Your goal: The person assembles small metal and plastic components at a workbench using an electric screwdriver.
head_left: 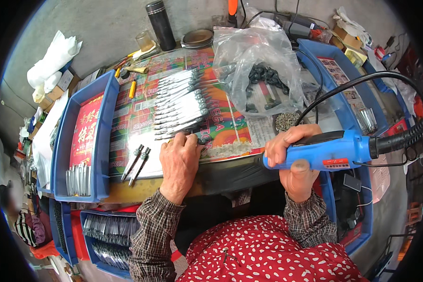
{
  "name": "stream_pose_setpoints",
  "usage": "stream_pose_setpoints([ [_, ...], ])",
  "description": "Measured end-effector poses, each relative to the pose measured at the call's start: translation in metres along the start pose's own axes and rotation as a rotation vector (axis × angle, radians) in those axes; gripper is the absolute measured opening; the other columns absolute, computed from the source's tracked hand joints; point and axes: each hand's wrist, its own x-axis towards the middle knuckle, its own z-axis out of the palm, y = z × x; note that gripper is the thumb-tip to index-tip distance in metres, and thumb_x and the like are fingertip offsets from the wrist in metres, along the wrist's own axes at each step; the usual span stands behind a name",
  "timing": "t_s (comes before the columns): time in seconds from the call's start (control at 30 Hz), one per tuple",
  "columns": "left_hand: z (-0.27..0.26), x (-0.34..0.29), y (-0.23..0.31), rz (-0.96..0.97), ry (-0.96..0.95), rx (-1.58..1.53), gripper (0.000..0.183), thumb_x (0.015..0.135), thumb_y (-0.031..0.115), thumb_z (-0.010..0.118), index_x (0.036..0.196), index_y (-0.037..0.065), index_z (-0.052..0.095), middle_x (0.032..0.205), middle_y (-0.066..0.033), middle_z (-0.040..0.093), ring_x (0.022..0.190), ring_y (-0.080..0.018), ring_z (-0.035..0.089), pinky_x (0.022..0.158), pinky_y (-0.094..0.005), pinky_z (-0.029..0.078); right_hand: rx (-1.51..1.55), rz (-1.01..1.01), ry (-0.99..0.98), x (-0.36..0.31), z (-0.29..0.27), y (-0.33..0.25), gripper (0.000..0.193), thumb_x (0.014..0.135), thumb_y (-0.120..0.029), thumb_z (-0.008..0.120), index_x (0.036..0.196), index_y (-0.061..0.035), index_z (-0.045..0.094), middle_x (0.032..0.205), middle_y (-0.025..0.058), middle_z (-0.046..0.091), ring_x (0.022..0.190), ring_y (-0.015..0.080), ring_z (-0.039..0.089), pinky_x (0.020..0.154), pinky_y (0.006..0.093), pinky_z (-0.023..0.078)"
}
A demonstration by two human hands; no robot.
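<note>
My right hand (291, 160) is wrapped round a blue corded electric screwdriver (336, 149), held level above the table's front edge. Its working end points left; I cannot make out the bit. My left hand (179, 162) rests palm down with bent fingers at the near end of a row of thin metal rods (181, 105) with dark ends. What its fingertips hold is hidden under them. Beside it, on the left, two dark-ended rods (136, 164) lie apart from the row. Beyond the right hand stands a small round dish of tiny metal parts (287, 121), perhaps screws.
A clear plastic bag (258, 70) of dark parts lies at the back. Blue bins stand left (105, 141) and right (350, 101), with another (110, 239) full of rods below. A black flask (160, 26) is at the back; a thick black cable (362, 75) arches at right.
</note>
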Motion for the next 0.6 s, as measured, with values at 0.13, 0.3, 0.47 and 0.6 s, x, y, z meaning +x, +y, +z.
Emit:
stream_pose_setpoints([
  [0.13, 0.003, 0.003, 0.001, 0.043, -0.060, 0.034, 0.018, 0.067, 0.011, 0.068, 0.083, 0.008, 0.062, 0.075, -0.0076, 0.052, 0.070, -0.0263, 0.053, 0.063, -0.0364, 0.041, -0.203, -0.062, 0.078, 0.005, 0.003, 0.000, 0.050, 0.074, -0.041, 0.068, 0.096, -0.0057, 0.040, 0.065, 0.0043, 0.046, 0.057, 0.0144, 0.048, 0.057, 0.0306, 0.042],
  [0.3, 0.007, 0.000, 0.001, 0.068, 0.040, -0.087, 0.015, 0.068, 0.011, 0.066, 0.080, 0.007, 0.058, 0.078, -0.0084, 0.052, 0.075, -0.0261, 0.052, 0.068, -0.0370, 0.037, -0.208, -0.063, 0.143, 0.009, -0.003, 0.011, 0.048, 0.075, -0.039, 0.068, 0.096, -0.0056, 0.040, 0.067, 0.0047, 0.047, 0.059, 0.0145, 0.048, 0.059, 0.0313, 0.041],
  [0.47, 0.006, -0.003, 0.002, 0.063, 0.060, -0.184, 0.020, 0.067, 0.006, 0.066, 0.085, 0.006, 0.057, 0.080, -0.0095, 0.055, 0.075, -0.0270, 0.052, 0.068, -0.0372, 0.037, -0.192, -0.124, 0.148, 0.017, -0.010, 0.018, 0.043, 0.077, -0.032, 0.067, 0.098, -0.0050, 0.041, 0.070, 0.0061, 0.049, 0.062, 0.0161, 0.049, 0.063, 0.0324, 0.042],
  [0.6, 0.000, -0.001, 0.004, 0.045, 0.067, -0.289, 0.019, 0.070, 0.001, 0.064, 0.087, 0.002, 0.056, 0.075, -0.0130, 0.056, 0.069, -0.0295, 0.055, 0.061, -0.0353, 0.042, -0.100, -0.190, 0.142, 0.027, -0.020, 0.028, 0.032, 0.074, -0.002, 0.061, 0.100, -0.0024, 0.043, 0.072, 0.0065, 0.051, 0.068, 0.0169, 0.052, 0.063, 0.0316, 0.045],
])
